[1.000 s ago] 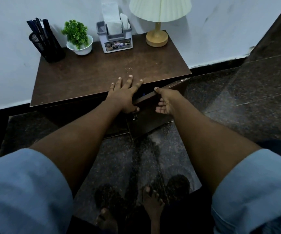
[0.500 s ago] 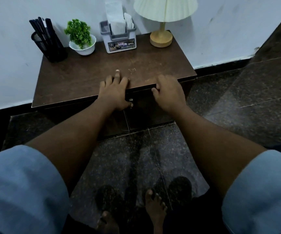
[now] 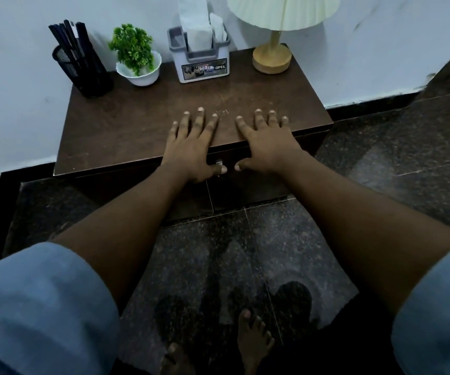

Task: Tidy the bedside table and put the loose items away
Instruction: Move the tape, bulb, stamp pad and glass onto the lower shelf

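Down at the bottom, bare feet point(image 3: 253, 334) stand on a dark speckled floor point(image 3: 286, 239), and two blue sleeves point(image 3: 37, 307) frame bare forearms reaching forward. Further out, the left hand point(image 3: 191, 147) and right hand point(image 3: 268, 142) lie flat, side by side, on the front edge of the brown bedside table point(image 3: 126, 131). Fingers on both are straight and slightly spread, with thumbs hanging over the edge; neither holds anything. Below the thumbs the cupboard door point(image 3: 259, 185) sits flush and shut, a small metal fitting point(image 3: 219, 163) by the left thumb. A second ago that door stood ajar with the right hand on it. It has since been pushed closed, which suggests the loose items are put away inside. At the back stand a black pen holder point(image 3: 83, 66), a green plant point(image 3: 137, 55) in a white bowl, a tissue holder point(image 3: 202, 63) and a lamp point(image 3: 272, 58), in a neat row
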A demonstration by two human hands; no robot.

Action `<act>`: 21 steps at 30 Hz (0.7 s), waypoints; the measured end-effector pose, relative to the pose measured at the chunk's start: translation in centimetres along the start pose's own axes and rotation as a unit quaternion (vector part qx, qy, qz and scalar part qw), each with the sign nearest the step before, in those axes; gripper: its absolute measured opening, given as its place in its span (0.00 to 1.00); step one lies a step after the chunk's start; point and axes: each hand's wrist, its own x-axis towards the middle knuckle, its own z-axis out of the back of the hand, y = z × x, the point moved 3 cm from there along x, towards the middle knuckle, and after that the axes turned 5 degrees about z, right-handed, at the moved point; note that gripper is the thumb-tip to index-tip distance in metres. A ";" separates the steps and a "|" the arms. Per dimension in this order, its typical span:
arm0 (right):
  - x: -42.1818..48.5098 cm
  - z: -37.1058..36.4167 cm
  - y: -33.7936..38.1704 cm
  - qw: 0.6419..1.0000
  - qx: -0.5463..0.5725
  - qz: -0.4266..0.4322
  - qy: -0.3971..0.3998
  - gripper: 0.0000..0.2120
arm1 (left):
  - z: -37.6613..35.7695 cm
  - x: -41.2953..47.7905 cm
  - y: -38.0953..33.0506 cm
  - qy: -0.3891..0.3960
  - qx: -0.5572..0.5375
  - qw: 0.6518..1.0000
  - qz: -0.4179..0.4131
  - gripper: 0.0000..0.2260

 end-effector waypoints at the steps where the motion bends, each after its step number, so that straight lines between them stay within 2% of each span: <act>1: 0.0 0.2 0.0 1.000 -0.007 0.002 0.008 0.56 | 0.1 0.0 0.0 -0.001 -0.005 1.000 0.005 0.56; 5: -0.1 0.6 0.5 0.998 -0.054 0.007 0.021 0.56 | 0.0 0.0 -0.1 -0.012 -0.008 1.000 0.023 0.54; 10: 1.6 1.6 0.9 0.997 -0.072 0.029 -0.007 0.44 | -0.4 -0.2 -0.4 -0.062 -0.001 0.998 0.024 0.47; 15: 2.2 0.9 0.8 0.993 -0.113 0.046 0.000 0.41 | -0.7 0.1 0.1 -0.070 0.013 0.997 0.012 0.45; 18: 2.2 0.8 1.0 0.993 -0.108 0.042 0.010 0.42 | -0.8 0.1 0.2 -0.071 0.012 0.997 0.012 0.45; 21: 2.4 1.4 2.1 0.995 -0.092 0.008 0.036 0.49 | -0.8 0.0 0.1 -0.060 0.005 0.998 0.015 0.46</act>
